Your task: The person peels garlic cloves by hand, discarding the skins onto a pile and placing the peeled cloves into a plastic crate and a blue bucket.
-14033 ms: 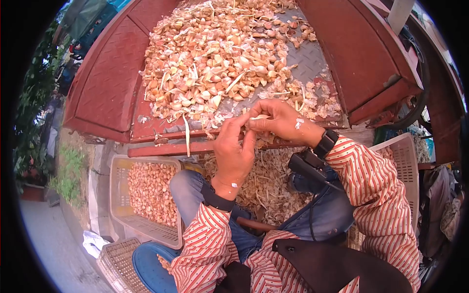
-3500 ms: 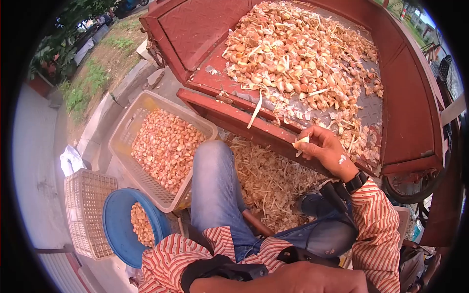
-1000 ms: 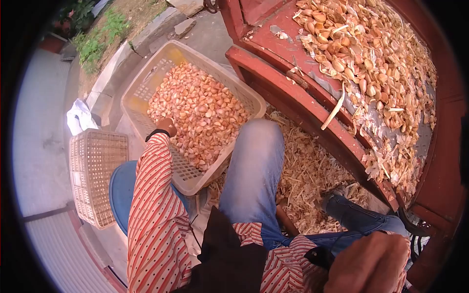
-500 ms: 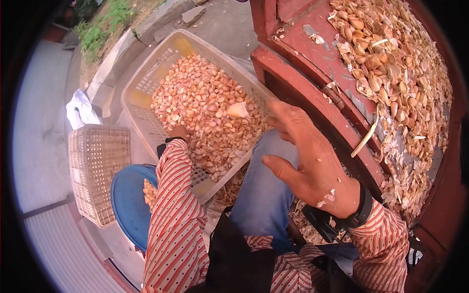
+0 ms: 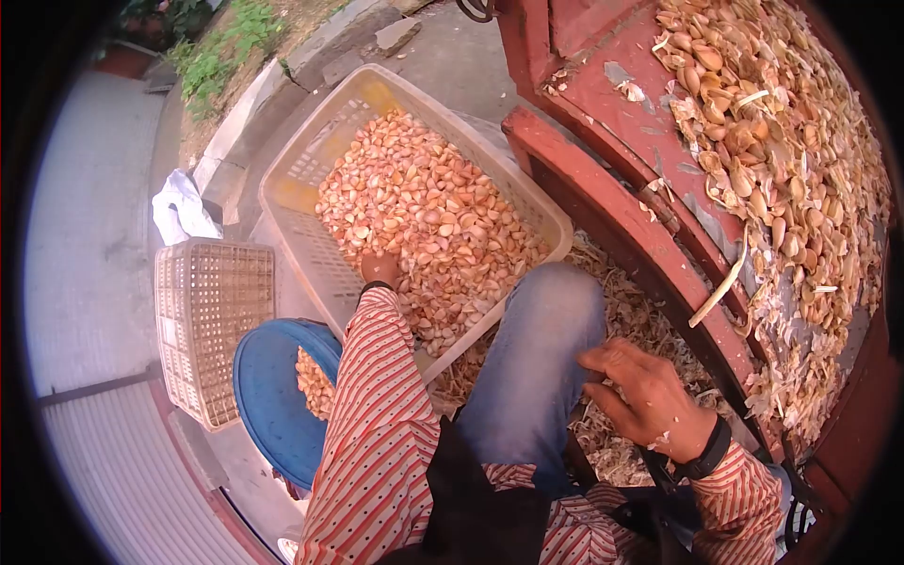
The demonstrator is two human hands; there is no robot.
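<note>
Garlic cloves [image 5: 443,202] fill much of a pale plastic crate [image 5: 282,184]. My left hand [image 5: 380,269] is at the crate's near left part, down among the cloves; its fingers are hidden. Beside my jeans-covered knee, my right hand [image 5: 650,400] hangs over husks on the ground, with thumb and fingers apart and nothing held. Flakes of skin stick to the back of that hand. To its upper right, a red table [image 5: 650,122] bears a heap of unpeeled cloves and husks [image 5: 791,188].
A blue round tub [image 5: 282,395] with some cloves stands left of my left sleeve. Behind it is a beige lattice basket [image 5: 212,330] with a white bag [image 5: 184,209] beyond. Husks [image 5: 621,311] cover the ground between the crate and the red table's edge.
My right hand has moved down and toward me, from above the crate's near right edge to beside the knee. The large pale piece on the cloves no longer shows. The view has shifted slightly.
</note>
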